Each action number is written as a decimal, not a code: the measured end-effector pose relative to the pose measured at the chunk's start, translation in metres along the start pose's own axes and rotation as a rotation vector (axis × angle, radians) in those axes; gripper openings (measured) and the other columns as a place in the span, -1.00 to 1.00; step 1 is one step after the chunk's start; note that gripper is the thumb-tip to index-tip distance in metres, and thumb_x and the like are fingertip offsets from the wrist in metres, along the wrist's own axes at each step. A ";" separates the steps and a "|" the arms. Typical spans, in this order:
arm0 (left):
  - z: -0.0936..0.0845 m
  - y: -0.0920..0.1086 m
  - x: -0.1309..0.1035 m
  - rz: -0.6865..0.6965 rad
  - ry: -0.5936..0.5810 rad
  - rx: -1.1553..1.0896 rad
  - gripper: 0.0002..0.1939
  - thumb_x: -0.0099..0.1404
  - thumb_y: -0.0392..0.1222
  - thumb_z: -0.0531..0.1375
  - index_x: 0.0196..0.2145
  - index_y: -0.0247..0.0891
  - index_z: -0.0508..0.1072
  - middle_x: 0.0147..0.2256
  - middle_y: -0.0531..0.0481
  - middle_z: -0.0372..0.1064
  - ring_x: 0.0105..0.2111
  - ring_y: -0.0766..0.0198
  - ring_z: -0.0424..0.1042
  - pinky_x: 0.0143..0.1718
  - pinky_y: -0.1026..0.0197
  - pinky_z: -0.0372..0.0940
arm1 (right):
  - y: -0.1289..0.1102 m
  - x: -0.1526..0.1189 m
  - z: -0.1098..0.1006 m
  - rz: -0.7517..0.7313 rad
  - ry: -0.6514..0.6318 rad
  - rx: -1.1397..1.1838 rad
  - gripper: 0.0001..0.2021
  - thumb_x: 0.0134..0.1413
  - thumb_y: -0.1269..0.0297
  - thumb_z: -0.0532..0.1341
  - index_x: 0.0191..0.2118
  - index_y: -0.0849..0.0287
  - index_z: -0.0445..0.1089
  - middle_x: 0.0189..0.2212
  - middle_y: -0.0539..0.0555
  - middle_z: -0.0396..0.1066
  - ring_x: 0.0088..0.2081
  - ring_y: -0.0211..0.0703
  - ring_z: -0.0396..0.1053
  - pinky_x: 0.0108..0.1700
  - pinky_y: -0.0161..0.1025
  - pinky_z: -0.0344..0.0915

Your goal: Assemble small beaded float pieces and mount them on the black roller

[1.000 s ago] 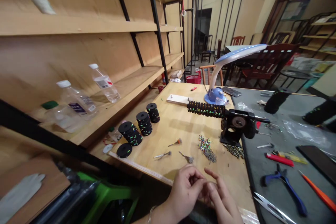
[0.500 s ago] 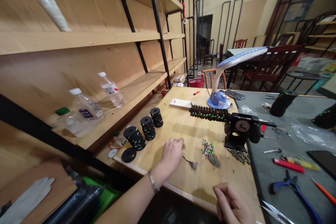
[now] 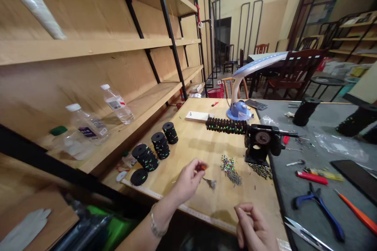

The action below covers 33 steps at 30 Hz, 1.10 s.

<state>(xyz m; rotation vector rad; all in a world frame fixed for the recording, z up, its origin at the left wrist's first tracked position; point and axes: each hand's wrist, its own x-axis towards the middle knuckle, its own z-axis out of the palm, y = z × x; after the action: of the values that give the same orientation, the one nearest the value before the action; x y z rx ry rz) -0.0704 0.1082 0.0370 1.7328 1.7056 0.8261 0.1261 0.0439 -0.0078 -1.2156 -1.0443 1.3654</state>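
Observation:
My left hand (image 3: 190, 180) is over the wooden table, its thumb and fingers pinching a small orange piece (image 3: 204, 167) too small to name. Just below those fingertips lies a bundle of fine grey strands (image 3: 210, 182). To its right are a pile of colourful beads (image 3: 227, 163) and a heap of small grey metal pieces (image 3: 235, 177). My right hand (image 3: 255, 225) is near the table's front edge, with curled fingers and the thumb against them; whatever it holds is hidden. Beyond the hands, a black ridged roll (image 3: 226, 126) sticks out leftward from a black vise (image 3: 260, 141).
Black spools (image 3: 160, 146) stand along the table's left side beside a shelf (image 3: 153, 104) with bottles. A blue lamp (image 3: 239, 110) stands at the back. On the grey mat at right lie pliers (image 3: 321, 208), scissors (image 3: 304, 235) and an orange pen-like tool (image 3: 355, 210).
My left hand has turned and come up from the tabletop, with the orange piece now plainly visible in its pinch. My right hand stays curled. The view has shifted slightly to the right.

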 end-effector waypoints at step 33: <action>0.067 -0.004 -0.100 -0.349 -0.261 -0.980 -0.75 0.20 -0.07 0.26 -0.35 -0.32 0.34 -0.54 0.08 0.29 -0.54 0.38 0.27 -0.50 0.33 0.18 | 0.027 -0.012 0.011 0.177 -0.143 0.109 -0.53 -0.11 -0.18 0.29 -0.48 0.20 0.32 -0.81 -0.18 0.15 -0.73 -0.41 0.04 -0.63 -0.42 -0.06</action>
<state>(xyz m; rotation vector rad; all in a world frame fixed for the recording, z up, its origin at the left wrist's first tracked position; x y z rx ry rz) -0.0215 0.0103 -0.0136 0.8023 1.0698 0.9783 0.1116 0.0287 -0.0310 -1.1644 -0.9640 1.6449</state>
